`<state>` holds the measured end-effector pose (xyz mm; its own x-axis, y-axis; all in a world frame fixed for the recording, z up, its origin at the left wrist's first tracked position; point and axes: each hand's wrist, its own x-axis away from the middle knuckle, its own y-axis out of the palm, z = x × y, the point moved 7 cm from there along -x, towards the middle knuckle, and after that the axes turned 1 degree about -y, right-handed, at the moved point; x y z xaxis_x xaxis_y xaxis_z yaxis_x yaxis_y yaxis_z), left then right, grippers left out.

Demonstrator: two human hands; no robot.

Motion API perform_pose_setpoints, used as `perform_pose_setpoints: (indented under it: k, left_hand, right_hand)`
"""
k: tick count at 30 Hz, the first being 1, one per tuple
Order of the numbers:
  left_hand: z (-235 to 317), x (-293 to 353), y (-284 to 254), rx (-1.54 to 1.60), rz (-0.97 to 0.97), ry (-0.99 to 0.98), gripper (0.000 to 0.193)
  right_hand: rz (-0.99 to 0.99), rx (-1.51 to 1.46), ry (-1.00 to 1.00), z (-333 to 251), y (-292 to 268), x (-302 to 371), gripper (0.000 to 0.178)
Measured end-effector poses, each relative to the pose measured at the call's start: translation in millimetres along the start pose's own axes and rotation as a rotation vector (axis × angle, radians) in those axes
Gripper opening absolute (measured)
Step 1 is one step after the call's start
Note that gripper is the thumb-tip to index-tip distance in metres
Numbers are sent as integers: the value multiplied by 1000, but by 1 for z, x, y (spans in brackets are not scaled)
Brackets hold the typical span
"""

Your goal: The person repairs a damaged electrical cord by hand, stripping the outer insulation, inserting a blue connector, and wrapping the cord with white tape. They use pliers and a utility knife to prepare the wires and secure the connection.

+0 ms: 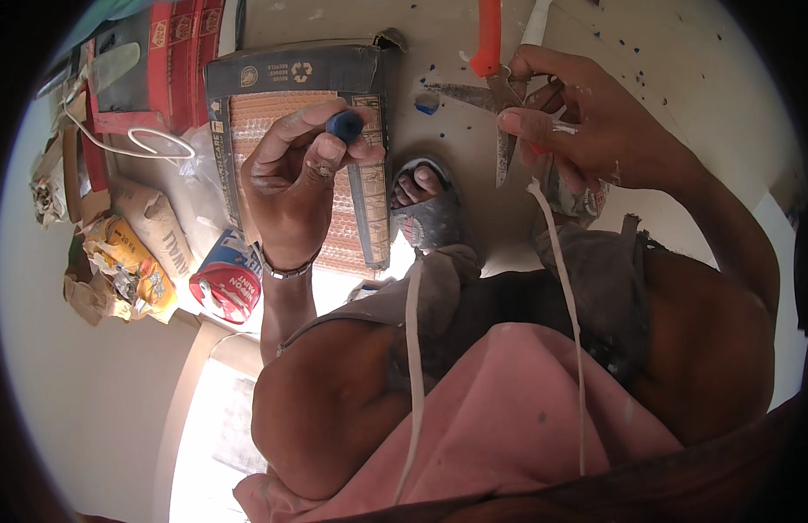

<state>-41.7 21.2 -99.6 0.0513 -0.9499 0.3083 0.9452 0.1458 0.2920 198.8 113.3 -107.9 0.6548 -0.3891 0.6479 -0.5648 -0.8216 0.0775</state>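
My left hand (292,179) pinches a small round blue piece (344,126) between its thumb and fingertips, with a darker spot in its face. My right hand (565,122) grips a pair of worn scissors (465,95) near their pivot. One dull blade points left and the other points down toward me, spread wide apart. An orange handle (487,39) extends upward from them. Beside it is a white handle-like piece (536,24), whose connection I cannot make out. A blue scrap (427,105) lies on the floor below the blades.
Behind my left hand is a dark-edged cardboard box (290,78) with an orange-brown front. A red and blue paint can (225,283), torn paper bags (129,261), a red box (173,65) and a white cable (155,144) are at left. My sandalled foot (427,205) is between my hands. Blue bits dot the floor.
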Motion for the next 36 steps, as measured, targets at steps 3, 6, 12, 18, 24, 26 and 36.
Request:
perform_pose_setpoints:
  k: [3, 6, 12, 18, 24, 26, 36]
  left_hand:
    - [0, -1, 15, 364, -45, -39, 34]
    - [1, -9, 26, 430, -165, 22, 30]
    - [8, -8, 38, 208, -58, 48, 30]
    - [11, 0, 34, 43, 59, 147, 30]
    - [24, 2, 35, -261, 118, 287, 27]
    - [26, 4, 36, -335, 105, 321, 25]
    - [37, 5, 43, -550, 133, 442, 30]
  right_hand:
    - [70, 162, -106, 29, -4, -34, 26]
    - [146, 188, -71, 72, -13, -69, 22]
    - [466, 934, -442, 61, -7, -81, 21]
    - [321, 298, -856, -64, 15, -28, 11]
    - [246, 246, -1113, -83, 30, -6, 17]
    - [263, 333, -1112, -86, 35, -5, 15]
    - [312, 637, -1157, -101, 42, 2, 17]
